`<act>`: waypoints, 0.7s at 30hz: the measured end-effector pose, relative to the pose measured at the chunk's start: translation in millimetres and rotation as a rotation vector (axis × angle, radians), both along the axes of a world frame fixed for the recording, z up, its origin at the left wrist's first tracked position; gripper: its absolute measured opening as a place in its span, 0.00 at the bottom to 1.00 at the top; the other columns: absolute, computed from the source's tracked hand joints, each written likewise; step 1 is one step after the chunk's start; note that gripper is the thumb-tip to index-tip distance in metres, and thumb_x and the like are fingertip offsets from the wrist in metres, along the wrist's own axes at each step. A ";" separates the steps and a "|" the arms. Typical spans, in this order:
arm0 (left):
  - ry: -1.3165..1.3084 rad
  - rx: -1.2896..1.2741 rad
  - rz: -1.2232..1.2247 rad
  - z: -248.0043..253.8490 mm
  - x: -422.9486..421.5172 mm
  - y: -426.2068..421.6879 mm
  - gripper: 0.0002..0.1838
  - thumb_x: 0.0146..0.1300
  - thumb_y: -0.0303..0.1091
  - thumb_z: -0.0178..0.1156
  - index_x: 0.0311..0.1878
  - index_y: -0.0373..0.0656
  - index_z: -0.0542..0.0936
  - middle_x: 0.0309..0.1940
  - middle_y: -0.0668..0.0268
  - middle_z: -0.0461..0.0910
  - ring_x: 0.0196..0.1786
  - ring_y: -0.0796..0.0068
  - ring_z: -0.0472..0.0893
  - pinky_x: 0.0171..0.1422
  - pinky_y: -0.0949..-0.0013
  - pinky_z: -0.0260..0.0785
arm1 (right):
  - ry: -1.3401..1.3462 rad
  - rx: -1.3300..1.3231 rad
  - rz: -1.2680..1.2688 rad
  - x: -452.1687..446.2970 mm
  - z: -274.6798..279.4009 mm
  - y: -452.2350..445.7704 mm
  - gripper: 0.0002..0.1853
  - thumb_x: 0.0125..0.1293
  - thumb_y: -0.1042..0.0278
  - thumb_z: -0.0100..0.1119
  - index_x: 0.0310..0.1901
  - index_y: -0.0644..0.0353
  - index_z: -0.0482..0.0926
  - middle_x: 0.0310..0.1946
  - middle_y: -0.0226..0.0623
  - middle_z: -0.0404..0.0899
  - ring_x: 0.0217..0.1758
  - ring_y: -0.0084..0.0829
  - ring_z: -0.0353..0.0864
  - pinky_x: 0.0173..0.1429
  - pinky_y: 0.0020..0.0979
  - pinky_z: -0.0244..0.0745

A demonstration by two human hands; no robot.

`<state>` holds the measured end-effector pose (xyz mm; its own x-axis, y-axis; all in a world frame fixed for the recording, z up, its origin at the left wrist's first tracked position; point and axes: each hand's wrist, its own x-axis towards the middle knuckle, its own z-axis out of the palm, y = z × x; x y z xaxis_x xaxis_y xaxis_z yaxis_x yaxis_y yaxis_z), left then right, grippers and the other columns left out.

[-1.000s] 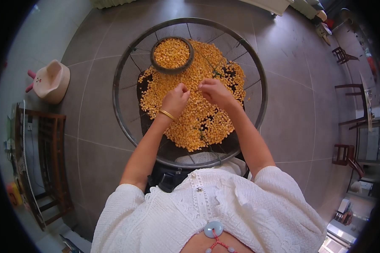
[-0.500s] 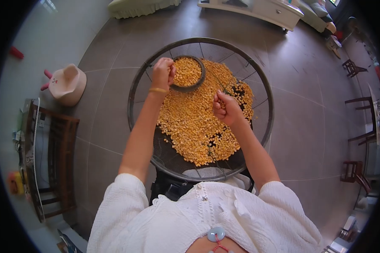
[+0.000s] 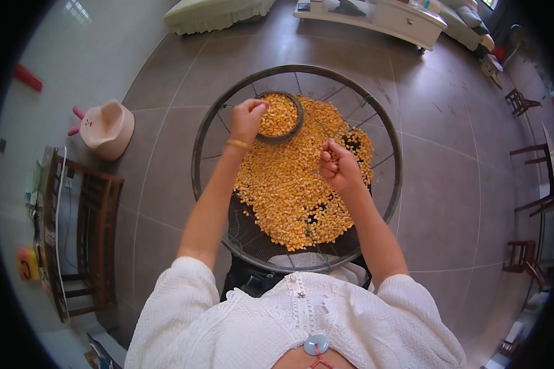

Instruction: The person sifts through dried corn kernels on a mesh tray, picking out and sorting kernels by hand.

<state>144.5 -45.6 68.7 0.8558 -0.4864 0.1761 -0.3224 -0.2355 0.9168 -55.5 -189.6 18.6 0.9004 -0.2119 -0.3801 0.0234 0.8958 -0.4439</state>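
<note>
A round mesh sieve tray (image 3: 397, 161) with a dark rim rests over my lap, spread with yellow corn kernels (image 3: 277, 184). Near its far left side stands a dark round bowl (image 3: 300, 121) filled with kernels. My left hand (image 3: 247, 121), a yellow bangle at its wrist, is closed at the bowl's left edge with thumb and fingertips together over it; what it holds is hidden. Above the kernels on the right, my right hand (image 3: 340, 166) is curled closed, seemingly around a few kernels. Dark mesh shows through gaps in the layer.
Grey floor tiles surround the tray. To the left are a pink-and-white child's seat (image 3: 109, 129) and a dark wooden chair (image 3: 95, 221). A white cabinet (image 3: 381, 21) stands at the back, with wooden stools (image 3: 518, 255) along the right.
The view has shifted slightly, so everything sits lower and further right. My left hand has turned, its thumb and fingertips now reaching over the bowl's edge. My right hand stays closed above the kernels.
</note>
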 end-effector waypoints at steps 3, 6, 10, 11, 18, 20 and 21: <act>0.394 -0.326 -0.065 -7.1 -45.9 18.1 0.08 0.64 0.26 0.51 0.38 0.35 0.80 0.31 0.65 0.81 0.34 0.79 0.79 0.41 0.75 0.71 | 0.034 0.150 -0.102 1.4 -4.1 -3.6 0.12 0.74 0.62 0.39 0.36 0.58 0.69 0.21 0.30 0.68 0.15 0.19 0.55 0.18 0.22 0.51; 0.613 -0.445 -0.050 -16.9 -88.7 26.9 0.07 0.65 0.25 0.51 0.41 0.37 0.78 0.32 0.66 0.80 0.34 0.78 0.79 0.40 0.76 0.72 | 0.075 0.167 -0.081 5.2 -2.5 -1.8 0.12 0.74 0.62 0.39 0.36 0.58 0.69 0.22 0.29 0.68 0.15 0.19 0.55 0.18 0.23 0.51; 0.724 -0.289 -0.014 -45.4 -98.5 28.9 0.06 0.62 0.23 0.51 0.38 0.36 0.77 0.29 0.66 0.79 0.29 0.80 0.77 0.32 0.77 0.70 | 0.059 -0.081 -0.061 25.9 29.9 2.6 0.11 0.73 0.62 0.41 0.35 0.58 0.69 0.21 0.29 0.68 0.15 0.19 0.56 0.18 0.23 0.52; 0.684 -0.239 -0.030 -49.7 -96.0 29.2 0.06 0.62 0.23 0.51 0.39 0.36 0.77 0.28 0.66 0.79 0.28 0.80 0.77 0.32 0.77 0.70 | 0.040 -0.235 -0.071 35.9 39.1 2.4 0.11 0.72 0.62 0.42 0.35 0.57 0.69 0.20 0.29 0.68 0.14 0.20 0.57 0.18 0.23 0.52; 0.646 -0.322 -0.023 -48.1 -85.9 35.2 0.05 0.63 0.25 0.52 0.39 0.37 0.77 0.28 0.68 0.79 0.29 0.82 0.77 0.32 0.77 0.70 | -0.020 -0.782 -0.199 139.4 77.9 9.1 0.12 0.70 0.63 0.47 0.35 0.62 0.76 0.23 0.32 0.76 0.21 0.22 0.72 0.26 0.23 0.68; 0.636 -0.321 -0.024 -46.9 -85.8 35.9 0.05 0.62 0.24 0.52 0.39 0.36 0.76 0.29 0.66 0.78 0.28 0.80 0.76 0.33 0.76 0.70 | -0.052 -0.836 -0.169 164.3 68.3 11.1 0.12 0.70 0.64 0.47 0.36 0.63 0.77 0.26 0.34 0.78 0.26 0.25 0.76 0.32 0.24 0.71; 0.636 -0.323 -0.021 -47.0 -85.5 36.3 0.05 0.62 0.24 0.52 0.39 0.36 0.76 0.29 0.66 0.78 0.28 0.80 0.76 0.33 0.76 0.70 | -0.083 -0.888 -0.144 171.4 65.2 11.9 0.13 0.70 0.65 0.47 0.38 0.65 0.78 0.29 0.36 0.80 0.31 0.27 0.80 0.39 0.24 0.74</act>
<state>59.0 -9.3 21.7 0.8318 -0.5114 -0.2158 0.2963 0.0803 0.9517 115.9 -177.7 83.8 0.8596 -0.5092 0.0421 0.1717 0.2102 -0.9625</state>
